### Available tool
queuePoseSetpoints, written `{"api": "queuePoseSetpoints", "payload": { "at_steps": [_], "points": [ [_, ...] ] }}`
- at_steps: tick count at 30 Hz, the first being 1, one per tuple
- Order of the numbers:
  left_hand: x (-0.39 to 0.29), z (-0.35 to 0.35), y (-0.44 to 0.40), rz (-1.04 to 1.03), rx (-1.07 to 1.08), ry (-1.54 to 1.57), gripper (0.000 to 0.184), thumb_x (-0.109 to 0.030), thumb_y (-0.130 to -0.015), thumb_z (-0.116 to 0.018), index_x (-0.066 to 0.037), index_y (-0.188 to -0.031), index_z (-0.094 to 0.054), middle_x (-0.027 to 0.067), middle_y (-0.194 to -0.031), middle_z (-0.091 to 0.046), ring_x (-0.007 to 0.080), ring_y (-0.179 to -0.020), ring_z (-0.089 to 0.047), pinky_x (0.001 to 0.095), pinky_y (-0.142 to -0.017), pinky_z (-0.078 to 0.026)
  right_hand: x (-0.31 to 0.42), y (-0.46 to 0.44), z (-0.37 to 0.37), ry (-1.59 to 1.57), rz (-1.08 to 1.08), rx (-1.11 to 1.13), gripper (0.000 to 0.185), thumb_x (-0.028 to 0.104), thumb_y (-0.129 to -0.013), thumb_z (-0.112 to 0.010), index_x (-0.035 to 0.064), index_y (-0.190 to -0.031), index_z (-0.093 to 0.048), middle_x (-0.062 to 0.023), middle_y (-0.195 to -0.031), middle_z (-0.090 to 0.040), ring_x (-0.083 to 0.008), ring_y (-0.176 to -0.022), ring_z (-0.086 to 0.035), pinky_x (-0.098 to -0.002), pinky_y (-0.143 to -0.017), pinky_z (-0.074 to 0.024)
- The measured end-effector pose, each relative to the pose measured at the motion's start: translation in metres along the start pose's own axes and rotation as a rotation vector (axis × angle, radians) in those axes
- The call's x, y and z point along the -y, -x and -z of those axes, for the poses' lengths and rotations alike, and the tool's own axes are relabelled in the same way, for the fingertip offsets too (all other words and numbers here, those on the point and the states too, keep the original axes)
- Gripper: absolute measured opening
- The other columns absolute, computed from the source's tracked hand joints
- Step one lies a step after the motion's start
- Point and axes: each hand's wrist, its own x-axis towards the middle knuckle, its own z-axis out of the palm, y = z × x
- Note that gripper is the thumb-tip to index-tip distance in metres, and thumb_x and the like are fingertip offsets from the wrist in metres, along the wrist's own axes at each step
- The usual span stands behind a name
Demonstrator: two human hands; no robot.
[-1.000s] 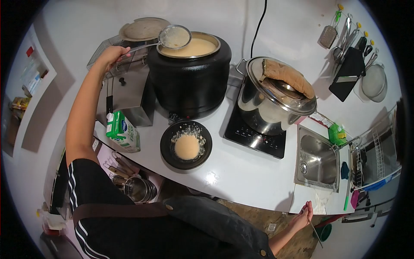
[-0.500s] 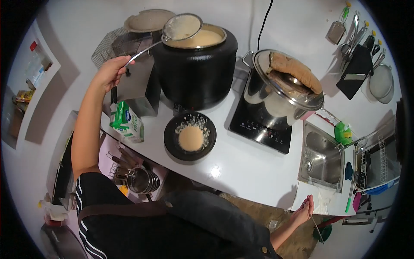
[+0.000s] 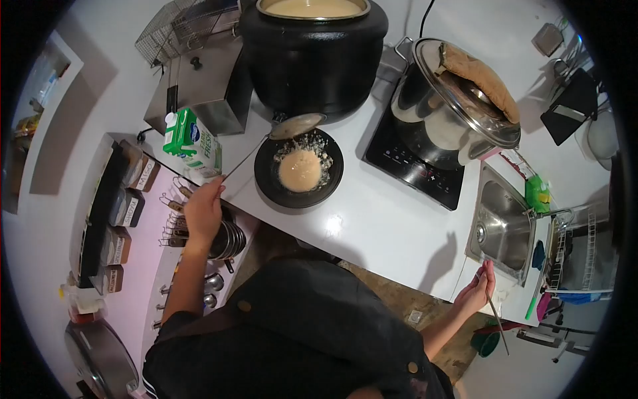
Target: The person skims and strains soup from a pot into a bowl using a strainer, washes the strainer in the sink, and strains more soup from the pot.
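My left hand [image 3: 204, 207] is closed round the handle of a mesh strainer [image 3: 297, 126], whose basket is tilted over the far edge of a black bowl [image 3: 265, 179]. Creamy liquid [image 3: 300, 171] and pale lumps lie in the bowl. Behind it, a large black pot [image 3: 312, 63] holds more of the creamy liquid. A green and white carton [image 3: 193, 143] stands beyond my left hand. Near the counter's right front edge, my right hand [image 3: 476, 290] is closed on a thin metal utensil [image 3: 498, 325] that points down.
A lidded steel pot [image 3: 435, 113] with a brown cloth [image 3: 482, 76] on top stands on a black induction cooker [image 3: 415, 171]. The sink [image 3: 504, 223] is at the right. A steel box [image 3: 206, 86] and wire baskets [image 3: 156, 36] are at the back left.
My left hand has brought the strainer from above the black pot down and toward me, over the bowl. My right hand has risen slightly with its utensil. The camera view has tilted downward.
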Motion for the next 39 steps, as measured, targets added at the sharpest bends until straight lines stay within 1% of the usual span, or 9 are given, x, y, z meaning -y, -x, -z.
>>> {"api": "queuePoseSetpoints", "payload": {
  "at_steps": [10,23,26,28,32,34,36,37,39],
  "points": [
    [0.018,-0.020,0.033,-0.183,-0.073,-0.175,0.044,0.003,-0.071,-0.055,-0.013,-0.111,-0.061,0.0052,-0.073,-0.054,0.0244,-0.065,-0.052,0.0349,-0.059,-0.043,-0.001,-0.006,-0.043,-0.004,-0.006,0.087,0.023,-0.002,-0.091,-0.040,-0.0069,-0.107,-0.056,-0.0159,-0.114,-0.057,-0.0176,-0.102,-0.055,-0.0275,-0.091,-0.0436],
    [0.029,-0.043,0.043,-0.158,-0.078,-0.112,0.034,-0.001,-0.075,-0.057,-0.009,-0.108,-0.061,0.0067,-0.068,-0.052,0.0205,-0.060,-0.050,0.0333,-0.055,-0.043,-0.010,-0.010,-0.041,0.002,0.037,0.162,0.025,0.001,-0.093,-0.040,-0.0065,-0.113,-0.052,-0.0159,-0.116,-0.056,-0.0173,-0.104,-0.055,-0.0264,-0.091,-0.0440],
    [0.030,-0.049,0.038,0.149,-0.140,0.320,0.023,-0.006,-0.085,-0.056,-0.005,-0.108,-0.060,0.0036,-0.063,-0.051,0.0125,-0.052,-0.045,0.0283,-0.049,-0.039,-0.010,-0.005,-0.041,0.016,0.020,0.121,0.025,0.002,-0.093,-0.041,-0.0061,-0.113,-0.053,-0.0153,-0.116,-0.056,-0.0170,-0.105,-0.055,-0.0268,-0.091,-0.0432],
    [0.029,-0.040,0.028,0.574,0.093,0.939,0.021,-0.016,-0.092,-0.052,-0.001,-0.105,-0.059,-0.0014,-0.060,-0.047,0.0055,-0.048,-0.037,0.0209,-0.045,-0.032,-0.010,-0.001,-0.039,0.021,0.014,0.114,0.025,0.002,-0.093,-0.041,-0.0058,-0.113,-0.053,-0.0149,-0.115,-0.057,-0.0169,-0.105,-0.054,-0.0271,-0.091,-0.0425],
    [0.010,-0.002,-0.020,0.695,0.176,1.313,0.021,-0.020,-0.092,-0.051,-0.002,-0.099,-0.058,-0.0046,-0.058,-0.041,0.0034,-0.048,-0.031,0.0163,-0.042,-0.023,-0.006,0.003,-0.042,0.014,-0.011,0.021,0.024,0.000,-0.092,-0.041,-0.0052,-0.109,-0.056,-0.0142,-0.113,-0.059,-0.0173,-0.102,-0.055,-0.0269,-0.090,-0.0425],
    [0.002,0.018,-0.066,0.590,-0.080,1.247,0.018,-0.017,-0.091,-0.050,-0.002,-0.098,-0.058,-0.0055,-0.058,-0.040,0.0026,-0.047,-0.030,0.0166,-0.041,-0.021,-0.008,0.002,-0.038,-0.013,-0.012,0.019,0.023,0.000,-0.092,-0.041,-0.0055,-0.109,-0.056,-0.0145,-0.113,-0.058,-0.0174,-0.102,-0.055,-0.0270,-0.090,-0.0425],
    [0.005,0.048,-0.125,0.281,0.007,0.945,0.025,-0.022,-0.092,-0.048,-0.002,-0.101,-0.059,-0.0087,-0.058,-0.038,0.0003,-0.048,-0.030,0.0163,-0.042,-0.021,-0.007,-0.001,-0.037,-0.034,-0.011,0.022,0.023,0.000,-0.092,-0.041,-0.0058,-0.109,-0.056,-0.0148,-0.113,-0.058,-0.0174,-0.102,-0.055,-0.0272,-0.090,-0.0425],
    [-0.001,0.057,-0.154,0.336,-0.020,0.894,0.027,-0.025,-0.092,-0.049,-0.004,-0.105,-0.060,-0.0093,-0.056,-0.036,0.0005,-0.048,-0.030,0.0173,-0.042,-0.022,-0.007,-0.002,-0.038,-0.035,-0.005,0.023,0.023,-0.001,-0.092,-0.041,-0.0062,-0.108,-0.056,-0.0152,-0.114,-0.058,-0.0176,-0.103,-0.055,-0.0273,-0.091,-0.0424],
    [-0.002,0.065,-0.216,0.100,-0.093,0.514,0.027,-0.028,-0.091,-0.049,-0.007,-0.100,-0.065,-0.0050,-0.057,-0.045,0.0045,-0.050,-0.040,0.0212,-0.046,-0.030,-0.004,-0.003,-0.041,-0.041,0.009,0.023,0.023,-0.001,-0.092,-0.041,-0.0067,-0.108,-0.055,-0.0155,-0.114,-0.057,-0.0177,-0.103,-0.055,-0.0275,-0.092,-0.0423]
  ]
}}
